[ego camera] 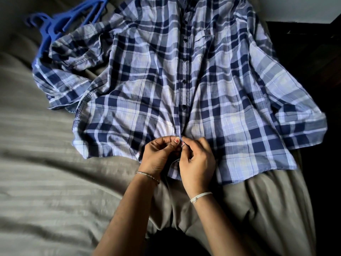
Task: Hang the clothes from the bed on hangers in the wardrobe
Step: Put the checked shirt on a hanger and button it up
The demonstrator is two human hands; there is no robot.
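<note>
Early stage: the plaid shirt lies flat on the bed, its placket pinched near the hem by left hand and right hand. Blue hangers (unused) lie beside it; hanging remains.

Bed with a grey, faintly striped sheet, rumpled into soft folds. A blue-and-white plaid button-up shirt lies spread front-up across the middle and right, its placket running down the centre and one sleeve bunched at left. Blue plastic hangers lie top left on the sheet, their lower ends under that sleeve.
</note>
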